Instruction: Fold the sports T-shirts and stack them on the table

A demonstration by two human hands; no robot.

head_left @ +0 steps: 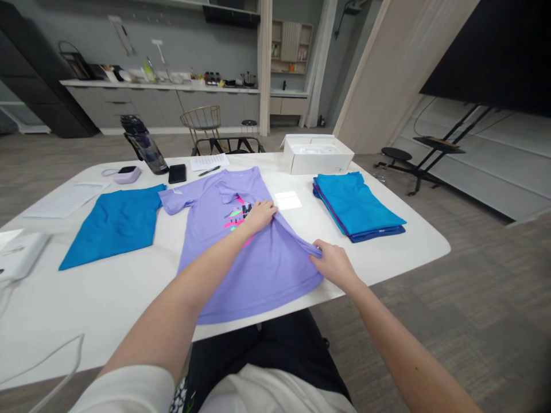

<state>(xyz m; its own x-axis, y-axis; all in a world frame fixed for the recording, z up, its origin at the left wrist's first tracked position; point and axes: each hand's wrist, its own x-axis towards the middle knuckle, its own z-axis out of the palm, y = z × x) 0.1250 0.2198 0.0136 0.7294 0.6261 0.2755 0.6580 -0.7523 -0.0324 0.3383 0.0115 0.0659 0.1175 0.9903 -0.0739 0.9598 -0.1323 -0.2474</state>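
Note:
A purple T-shirt (224, 275) with a colourful print on its chest lies spread on the white table. Its left sleeve in view sticks out flat, while the opposite side is partly folded inward. My left hand (260, 217) rests on the shirt near the print, its fingers closed on the fabric at the right side edge. Lower down, my right hand (333, 261) pinches the same side edge close to the hem, and the cloth between both hands is pulled taut and slightly raised.
A stack of folded shirts (361, 206) lies at the right, and a blue folded garment (116, 223) at the left. Behind are a white open box (317, 158), a phone (177, 173), a pen (209, 171) and a dark bottle (146, 149). White cards (288, 200) lie beside the shirt.

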